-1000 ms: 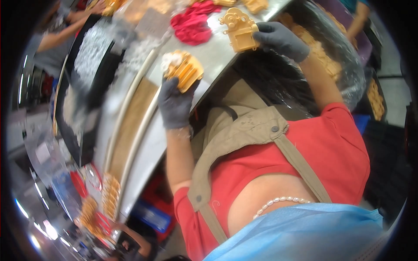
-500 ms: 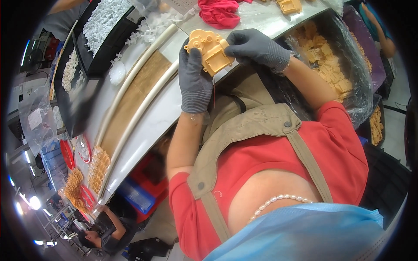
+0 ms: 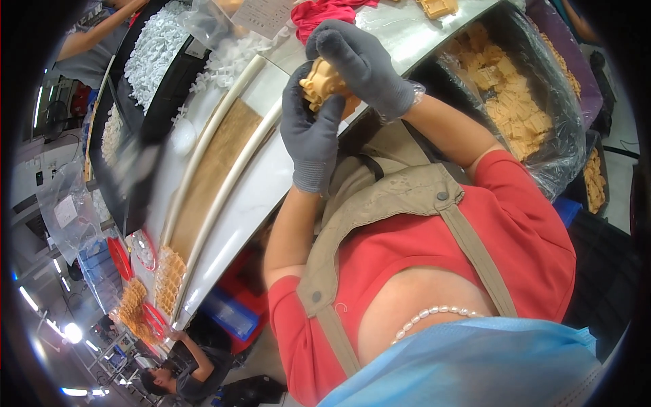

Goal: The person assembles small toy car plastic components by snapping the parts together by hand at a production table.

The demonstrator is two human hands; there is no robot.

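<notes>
A yellow-orange moulded plastic housing [image 3: 324, 80] is held up over the near edge of the work table. My left hand [image 3: 308, 132], in a grey glove, grips it from below and the left, with the thumb across its near side. My right hand [image 3: 363, 68], gloved the same way, lies over its upper right side with bent fingers and covers much of it. Whether the right fingers pinch any small part is hidden. Just beyond the hands lies a crumpled red cloth [image 3: 322, 15].
To my right stands a plastic-lined bin [image 3: 563, 129] of yellow parts. White parts [image 3: 156, 51] fill a black tray at far left. Pale rails [image 3: 230, 156] border a brown strip along the table. Stacked yellow parts [image 3: 169, 278] and a co-worker [image 3: 193, 370] are at lower left.
The housing has been turned from its broad face to a narrower, edge-on view. My right hand has moved up and left, over it. My left fingers have wrapped further round it.
</notes>
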